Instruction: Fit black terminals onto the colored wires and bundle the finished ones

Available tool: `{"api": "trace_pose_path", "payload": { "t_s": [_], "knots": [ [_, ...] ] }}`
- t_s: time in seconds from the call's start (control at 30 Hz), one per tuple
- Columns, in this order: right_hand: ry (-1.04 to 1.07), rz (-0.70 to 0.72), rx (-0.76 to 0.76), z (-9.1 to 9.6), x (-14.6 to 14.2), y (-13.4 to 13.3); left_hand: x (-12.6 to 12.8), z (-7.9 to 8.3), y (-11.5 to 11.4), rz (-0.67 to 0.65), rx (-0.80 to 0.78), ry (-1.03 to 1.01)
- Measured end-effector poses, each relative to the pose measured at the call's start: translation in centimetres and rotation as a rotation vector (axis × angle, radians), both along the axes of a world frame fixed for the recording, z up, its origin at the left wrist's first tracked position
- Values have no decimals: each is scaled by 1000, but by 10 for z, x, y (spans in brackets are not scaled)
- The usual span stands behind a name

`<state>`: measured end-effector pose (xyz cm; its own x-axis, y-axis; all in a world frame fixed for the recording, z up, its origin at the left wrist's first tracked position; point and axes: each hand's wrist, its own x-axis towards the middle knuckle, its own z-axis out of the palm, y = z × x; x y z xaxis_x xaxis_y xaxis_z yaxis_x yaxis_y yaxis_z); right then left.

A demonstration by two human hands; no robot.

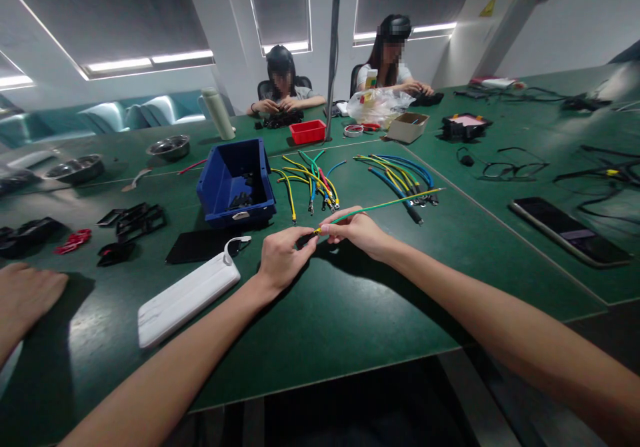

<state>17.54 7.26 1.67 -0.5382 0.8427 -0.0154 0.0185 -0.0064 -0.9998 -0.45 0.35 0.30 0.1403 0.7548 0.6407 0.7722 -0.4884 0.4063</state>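
So both hands are close together over the near part of the green table (pixel 350 340), left hand (pixel 286 257) pinching a small black piece (pixel 306 237) and right hand (pixel 363 232) pinching a green-and-yellow wire (pixel 387 203) near its end, right by that black piece. Can't tell if the two are joined, fingers hide it. The wire's free end sticks out over the terminals of the right-hand wire bundle (pixel 400 181), and I can't say whether it touches. Honestly it's crowded: another loose wire bundle (pixel 323 181) sits just beyond the fingertips, and the blue bin (pixel 217 219) with dark bits inside is past the left hand. A white power bank (pixel 187 303) lies alongside the left forearm, partly next to a flat black thing (pixel 193 248). Phone (pixel 570 230) is well off right, and somebody else's hand (pixel 30 293) rests at the far left edge.
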Motion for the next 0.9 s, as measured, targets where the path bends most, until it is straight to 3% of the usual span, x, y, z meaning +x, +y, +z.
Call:
{"api": "trace_pose_path", "payload": {
  "t_s": [0.7, 0.9],
  "knots": [
    [-103, -46, 378, 8, 3, -9, -4, 1, 2, -46, -66, -101],
    [-225, -45, 629, 6, 6, -10, -3, 2, 5, -80, -125, -93]
  ]
}}
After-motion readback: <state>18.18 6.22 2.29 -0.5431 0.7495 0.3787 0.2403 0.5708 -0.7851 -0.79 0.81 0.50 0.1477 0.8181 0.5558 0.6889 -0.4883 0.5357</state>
